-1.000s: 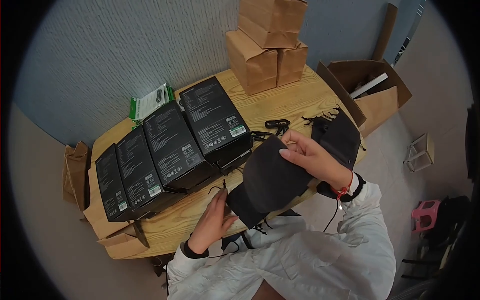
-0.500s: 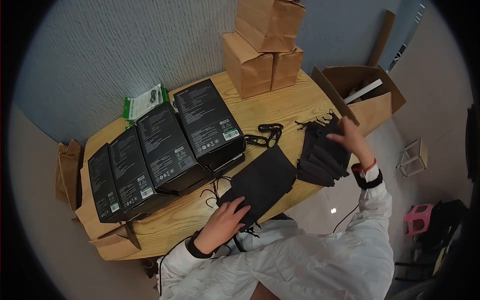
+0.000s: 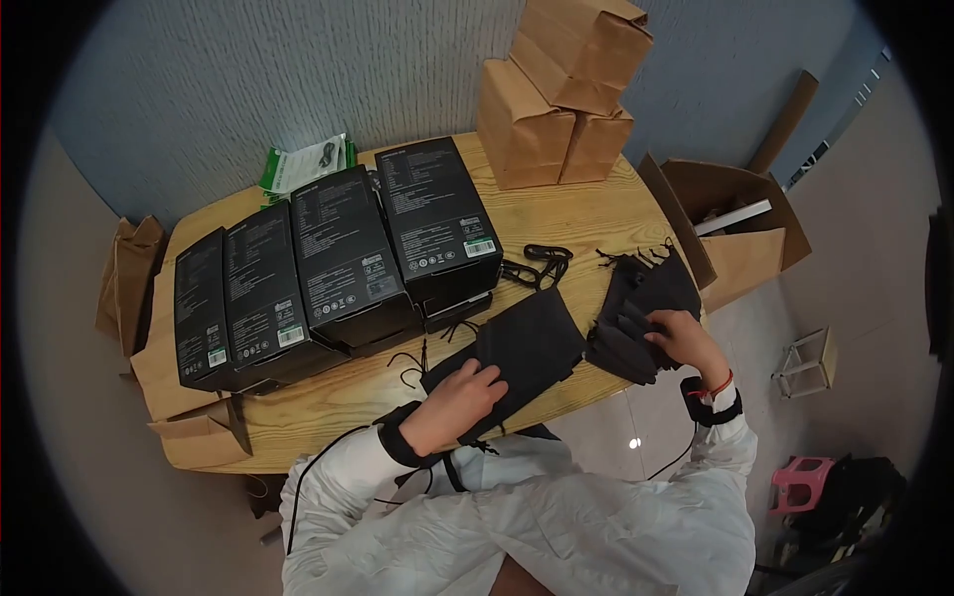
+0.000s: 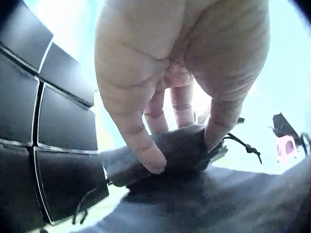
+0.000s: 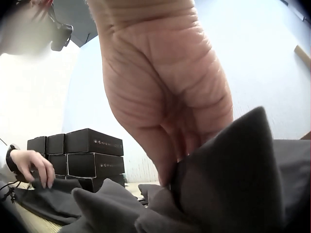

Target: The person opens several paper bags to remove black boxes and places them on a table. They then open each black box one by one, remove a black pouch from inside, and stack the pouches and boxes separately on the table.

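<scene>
Black cloth drawstring pouches lie stacked flat at the table's front edge, the top pouch (image 3: 532,340) showing its cords on the left. My left hand (image 3: 459,405) grips the near left end of this stack; in the left wrist view, thumb and fingers curl round the rolled cloth (image 4: 187,150). To the right is a loose pile of more such pouches (image 3: 646,288). At the pile's near right side, my right hand (image 3: 688,343) pinches a pouch (image 5: 233,179) between thumb and fingers, its peaked cloth partly hiding the fingertips in the right wrist view.
Black printed boxes (image 3: 343,243) stand stacked on the left, with green-and-white packets (image 3: 308,164) behind. A coiled black cable (image 3: 542,263) lies beside them. Brown paper bags (image 3: 532,129) stand at the back; an open carton (image 3: 740,248) is off the right edge.
The right hand laid a pouch onto the left stack, let go, moved right to the loose pile and took hold of another pouch. The left hand shifted onto the stack and now grips it.
</scene>
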Action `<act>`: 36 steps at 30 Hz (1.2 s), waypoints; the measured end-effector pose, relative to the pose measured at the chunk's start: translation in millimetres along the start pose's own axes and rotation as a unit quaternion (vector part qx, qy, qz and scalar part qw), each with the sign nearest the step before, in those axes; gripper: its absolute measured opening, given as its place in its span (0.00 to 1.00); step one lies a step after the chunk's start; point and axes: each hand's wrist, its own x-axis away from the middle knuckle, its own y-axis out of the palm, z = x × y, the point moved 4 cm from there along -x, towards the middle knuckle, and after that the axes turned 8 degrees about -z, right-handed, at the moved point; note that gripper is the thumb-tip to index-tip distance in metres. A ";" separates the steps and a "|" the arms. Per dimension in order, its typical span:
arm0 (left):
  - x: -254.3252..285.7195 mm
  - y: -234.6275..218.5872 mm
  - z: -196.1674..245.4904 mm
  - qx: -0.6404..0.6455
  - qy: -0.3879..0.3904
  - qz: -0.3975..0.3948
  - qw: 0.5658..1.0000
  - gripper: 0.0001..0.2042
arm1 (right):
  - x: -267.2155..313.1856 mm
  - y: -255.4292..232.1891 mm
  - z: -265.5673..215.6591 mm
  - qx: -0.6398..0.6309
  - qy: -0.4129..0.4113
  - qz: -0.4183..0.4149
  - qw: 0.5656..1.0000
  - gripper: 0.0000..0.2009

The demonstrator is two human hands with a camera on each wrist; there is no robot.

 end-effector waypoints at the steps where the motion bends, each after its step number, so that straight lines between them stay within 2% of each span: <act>1: 4.1 -12.8 4.2 0.017 0.006 0.063 0.998 0.15 | -0.3 -4.1 -1.2 0.005 0.009 0.009 1.000 0.10; 2: 9.8 -27.7 10.3 0.033 0.013 0.125 0.991 0.15 | -0.5 -9.1 -2.9 0.009 0.018 0.018 1.000 0.09; 3: 16.4 -35.8 14.5 0.033 0.013 0.125 0.991 0.15 | -0.6 -14.3 -5.2 0.009 0.018 0.018 1.000 0.09; 5: 36.0 -53.8 19.9 0.035 0.025 0.157 0.987 0.14 | -0.6 -30.5 -4.5 -0.011 0.051 0.083 0.995 0.09; 6: 45.5 -56.0 21.9 0.044 0.014 0.140 0.989 0.14 | -0.5 -36.6 -0.4 -0.027 0.060 0.114 0.991 0.07; 7: 53.8 -50.8 20.5 0.044 0.016 0.138 0.989 0.14 | -2.7 -42.8 -2.3 -0.029 0.062 0.116 0.991 0.07; 10: 74.5 -23.1 7.9 0.054 -0.052 0.052 0.996 0.17 | -6.3 -84.3 -28.3 -0.026 0.043 0.207 0.977 0.06; 12: 79.3 -11.4 5.4 0.067 -0.058 0.062 0.994 0.17 | -12.7 -108.8 -36.1 -0.020 0.033 0.251 0.967 0.06; 17: 83.5 4.5 0.3 0.109 -0.070 0.103 0.986 0.18 | -40.2 -165.2 -77.9 -0.010 -0.063 0.368 0.928 0.07; 18: 84.1 5.9 0.2 0.116 -0.073 0.108 0.985 0.18 | -49.5 -170.1 -81.0 -0.010 -0.064 0.369 0.927 0.07; 21: 84.8 6.9 -0.7 0.125 -0.077 0.115 0.982 0.18 | -81.7 -176.7 -86.7 -0.181 -0.112 0.295 0.932 0.08; 24: 85.9 6.8 -1.5 0.131 -0.077 0.116 0.981 0.18 | -109.9 -171.7 -85.9 -0.155 -0.088 0.253 0.951 0.06; 26: 86.3 7.2 -2.5 0.136 -0.075 0.116 0.981 0.18 | -122.8 -165.7 -89.2 -0.153 -0.089 0.254 0.951 0.07; 28: 86.5 9.6 -3.0 0.152 -0.075 0.106 0.980 0.18 | -127.3 -163.6 -100.8 -0.075 -0.135 0.305 0.940 0.06; 32: 86.3 9.9 -3.6 0.156 -0.073 0.102 0.980 0.18 | -136.0 -158.3 -127.1 -0.005 -0.195 0.342 0.919 0.06; 34: 87.0 9.4 -3.9 0.152 -0.069 0.099 0.981 0.18 | -140.1 -149.7 -136.5 0.163 -0.215 0.363 0.892 0.06; 36: 89.5 11.3 -5.7 0.162 -0.074 0.099 0.979 0.18 | -134.0 -169.4 -135.6 0.099 -0.212 0.415 0.879 0.06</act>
